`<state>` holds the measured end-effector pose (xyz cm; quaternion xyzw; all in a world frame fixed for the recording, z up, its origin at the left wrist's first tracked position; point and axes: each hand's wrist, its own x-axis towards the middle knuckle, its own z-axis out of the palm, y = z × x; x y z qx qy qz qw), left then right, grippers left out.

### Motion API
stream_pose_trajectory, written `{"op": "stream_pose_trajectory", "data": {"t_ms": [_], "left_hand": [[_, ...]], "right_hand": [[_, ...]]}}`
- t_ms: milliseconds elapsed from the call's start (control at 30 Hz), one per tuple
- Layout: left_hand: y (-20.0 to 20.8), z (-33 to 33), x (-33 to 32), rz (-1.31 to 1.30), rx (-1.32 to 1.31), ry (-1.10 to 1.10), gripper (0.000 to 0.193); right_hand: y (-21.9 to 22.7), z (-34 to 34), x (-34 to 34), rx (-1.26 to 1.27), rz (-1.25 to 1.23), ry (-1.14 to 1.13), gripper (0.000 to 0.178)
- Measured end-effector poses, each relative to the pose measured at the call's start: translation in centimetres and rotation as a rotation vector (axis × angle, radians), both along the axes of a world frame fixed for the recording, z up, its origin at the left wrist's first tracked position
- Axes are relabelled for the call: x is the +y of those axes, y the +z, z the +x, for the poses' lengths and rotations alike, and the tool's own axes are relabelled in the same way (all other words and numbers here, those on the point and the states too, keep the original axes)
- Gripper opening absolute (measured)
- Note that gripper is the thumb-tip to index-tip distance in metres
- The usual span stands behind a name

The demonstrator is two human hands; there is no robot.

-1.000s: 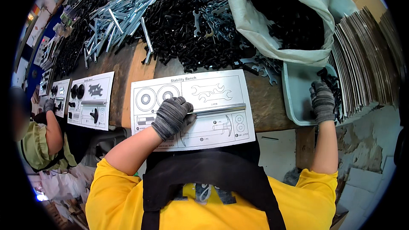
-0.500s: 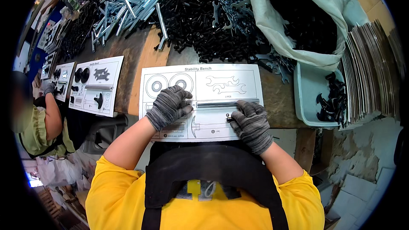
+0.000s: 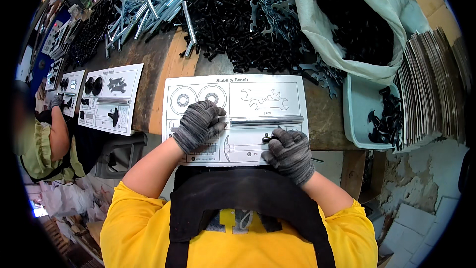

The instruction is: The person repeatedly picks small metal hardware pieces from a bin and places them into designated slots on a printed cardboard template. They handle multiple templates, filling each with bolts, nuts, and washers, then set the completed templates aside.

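In front of me lies a white printed card (image 3: 258, 87) with outline drawings of parts. A silver metal tube (image 3: 267, 121) rests across its middle right. My right hand (image 3: 291, 155), in a grey knit glove, pinches a short black bolt (image 3: 269, 139) just below the tube, over the card. My left hand (image 3: 199, 126), gloved alike, lies on the card's left half, thumb apart from the fingers; nothing shows in it. Its palm side is hidden.
Silver tubes (image 3: 163, 2), black bolts (image 3: 238, 34) and flat wrenches (image 3: 277, 10) are heaped at the back. On the right stand a white sack (image 3: 317, 30), a pale bin (image 3: 353, 114) and stacked cards (image 3: 421, 84). At left, a co-worker's gloved hand (image 3: 56, 101) is beside filled cards (image 3: 129, 84).
My right hand has drawn back from the tube toward me, and the black bolt at its fingertips now shows more fully. The left hand has stayed nearly in place.
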<state>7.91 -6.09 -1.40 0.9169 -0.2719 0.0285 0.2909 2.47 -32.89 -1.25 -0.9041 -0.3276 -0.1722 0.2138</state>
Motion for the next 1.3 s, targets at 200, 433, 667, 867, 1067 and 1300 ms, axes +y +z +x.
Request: {"op": "stream_pose_trajectory", "data": {"t_ms": [200,433,667,867,1067,1300], "left_hand": [[-0.1,0.0,-0.1,0.011,-0.035,0.028,0.021],[0.4,0.2,-0.6,0.02,-0.003,0.021,0.018],[0.6,0.4,-0.3,0.004,0.073,0.015,0.018],[2.4,2.7,-3.5,-0.048,0.061,-0.005,0.017],[2.0,9.3,-11.3,-0.026,-0.11,-0.224,0.026],[3.1,16.4,-23.2,0.462,0.137,-0.165,0.038]], "right_hand": [[1.0,1.0,-0.1,0.023,0.007,-0.127,0.03],[1.5,1.7,-0.8,0.127,-0.018,-0.111,0.027],[1.6,8.2,-6.9,0.183,-0.071,-0.529,0.03],[0.2,13.3,-7.4,0.477,-0.388,-0.88,0.034],[-2.6,12.0,-8.8,0.404,-0.272,-0.962,0.042],[1.0,11.0,-8.2,0.704,-0.199,-0.914,0.042]]}}
